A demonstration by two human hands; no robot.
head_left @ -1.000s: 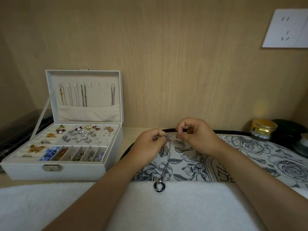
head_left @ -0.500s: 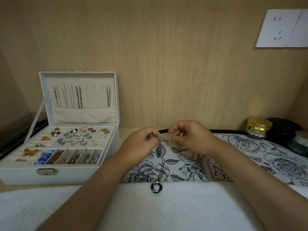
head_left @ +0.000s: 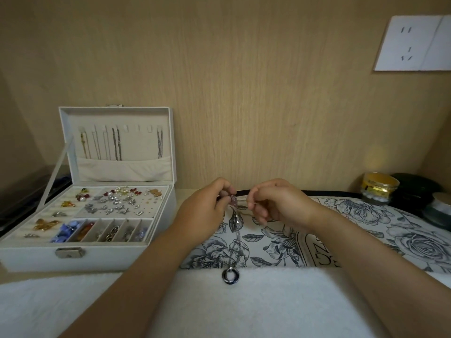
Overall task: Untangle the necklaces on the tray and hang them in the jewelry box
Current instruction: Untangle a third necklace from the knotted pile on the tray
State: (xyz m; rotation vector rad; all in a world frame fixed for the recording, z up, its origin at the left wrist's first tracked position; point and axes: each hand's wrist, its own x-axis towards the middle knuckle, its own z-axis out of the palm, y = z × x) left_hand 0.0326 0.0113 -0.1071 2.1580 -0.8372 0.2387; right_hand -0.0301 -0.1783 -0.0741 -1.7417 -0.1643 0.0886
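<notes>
A silver necklace chain hangs over the floral tray, ending in a dark ring pendant that lies on a white towel. My left hand pinches the chain's top end, where a small pinkish piece shows at the fingertips. My right hand is beside it, fingers curled, pinching a thin strand of the same chain. The white jewelry box stands open at the left. Several necklaces hang on the hooks inside its lid.
The box's compartments hold earrings, beads and brooches. A gold-lidded jar and dark round containers stand at the right behind the tray. A wooden wall with a white socket plate rises close behind.
Both hands have shifted slightly while working the chain's top end. The pendant stays on the towel. The view has drifted a little.
</notes>
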